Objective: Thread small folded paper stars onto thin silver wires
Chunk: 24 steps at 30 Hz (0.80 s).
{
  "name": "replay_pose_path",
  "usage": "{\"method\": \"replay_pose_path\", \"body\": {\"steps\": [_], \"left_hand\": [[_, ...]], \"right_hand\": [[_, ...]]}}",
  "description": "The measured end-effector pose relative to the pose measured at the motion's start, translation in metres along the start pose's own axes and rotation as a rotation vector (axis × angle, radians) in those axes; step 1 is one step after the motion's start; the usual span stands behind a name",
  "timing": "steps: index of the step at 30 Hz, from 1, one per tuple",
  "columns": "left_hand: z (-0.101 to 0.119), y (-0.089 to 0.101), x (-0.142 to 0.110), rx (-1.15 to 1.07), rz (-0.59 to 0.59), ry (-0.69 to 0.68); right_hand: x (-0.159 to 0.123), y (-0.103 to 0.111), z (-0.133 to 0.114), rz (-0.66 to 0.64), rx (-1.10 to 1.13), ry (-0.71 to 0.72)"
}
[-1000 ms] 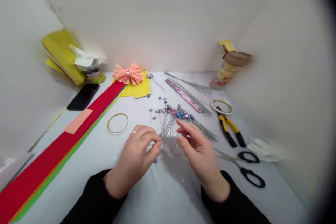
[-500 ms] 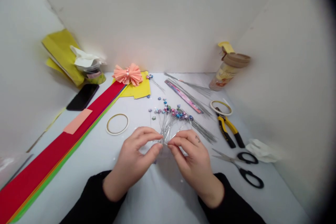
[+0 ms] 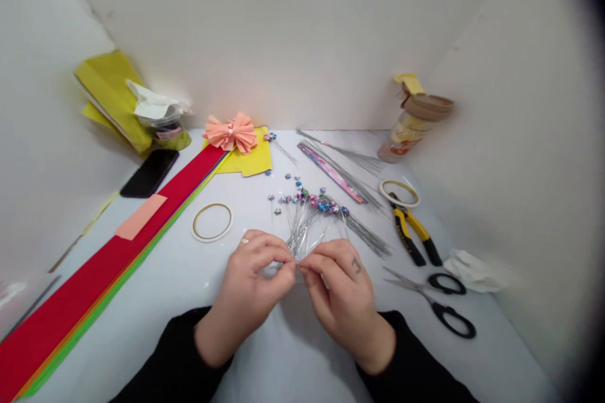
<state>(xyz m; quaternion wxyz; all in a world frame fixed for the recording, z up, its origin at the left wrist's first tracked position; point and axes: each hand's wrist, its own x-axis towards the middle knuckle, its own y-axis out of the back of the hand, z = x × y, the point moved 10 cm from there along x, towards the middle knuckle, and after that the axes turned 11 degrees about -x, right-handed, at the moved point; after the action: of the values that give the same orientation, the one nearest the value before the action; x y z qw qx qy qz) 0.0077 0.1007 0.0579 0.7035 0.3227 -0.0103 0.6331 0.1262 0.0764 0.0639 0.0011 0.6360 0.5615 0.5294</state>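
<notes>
My left hand (image 3: 258, 280) and my right hand (image 3: 338, 286) meet fingertip to fingertip at the near end of the wire stems. Thumb and index finger are pinched together on each hand. Whatever is between the fingertips is too small to make out. Just beyond them a fan of thin silvery wire stems (image 3: 302, 227) lies on the table, tipped with small colourful paper stars (image 3: 314, 201) in blue, pink, purple and green. A few loose stars (image 3: 288, 176) lie farther back.
On the right are scissors (image 3: 420, 288), yellow-black pliers (image 3: 411, 227), a tape roll (image 3: 399, 193) and a cup (image 3: 416, 129). Another tape roll (image 3: 212, 223), a red paper stack (image 3: 94, 271), a peach paper bow (image 3: 231, 132) and a phone (image 3: 149, 174) are left. Bare wires (image 3: 368, 236) lie behind my right hand.
My hands have come closer together and slightly toward me, and the left fingers have closed from a looser pinch. The stars and tools stay where they were.
</notes>
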Motion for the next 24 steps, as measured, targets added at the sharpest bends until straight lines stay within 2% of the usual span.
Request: {"method": "replay_pose_path", "body": {"steps": [2,4,6,7,8,9,12,14,16,20,24], "left_hand": [[-0.014,0.001,0.0,-0.083,0.011,0.139],[-0.034,0.011,-0.002,-0.133,0.08,0.277],[-0.058,0.033,-0.007,-0.17,0.254,0.421],[-0.067,0.045,-0.011,-0.212,0.362,0.447],[-0.072,0.053,-0.012,-0.257,0.428,0.449],[-0.076,0.054,-0.012,-0.309,0.435,0.448],[-0.078,0.044,-0.011,-0.46,0.384,0.432],[-0.075,0.038,-0.012,-0.487,0.357,0.419],[-0.075,0.036,-0.013,-0.483,0.362,0.426],[-0.081,0.039,-0.016,-0.517,0.435,0.49],[-0.083,0.039,-0.016,-0.572,0.47,0.547]], "right_hand": [[-0.001,0.007,-0.006,0.051,-0.026,0.051],[-0.002,0.015,-0.008,0.099,-0.026,0.078],[-0.003,0.022,-0.005,0.14,-0.014,0.063],[-0.003,0.022,-0.001,0.127,0.002,0.05],[-0.002,0.018,0.003,0.08,0.028,0.028],[-0.002,0.008,0.008,-0.008,0.064,0.003],[-0.01,-0.034,0.026,-0.373,0.122,-0.118],[-0.021,-0.055,0.035,-0.567,0.025,-0.165],[-0.032,-0.068,0.04,-0.685,-0.119,-0.152],[-0.045,-0.079,0.044,-0.73,-0.293,-0.151],[-0.048,-0.084,0.046,-0.707,-0.279,-0.197]]}}
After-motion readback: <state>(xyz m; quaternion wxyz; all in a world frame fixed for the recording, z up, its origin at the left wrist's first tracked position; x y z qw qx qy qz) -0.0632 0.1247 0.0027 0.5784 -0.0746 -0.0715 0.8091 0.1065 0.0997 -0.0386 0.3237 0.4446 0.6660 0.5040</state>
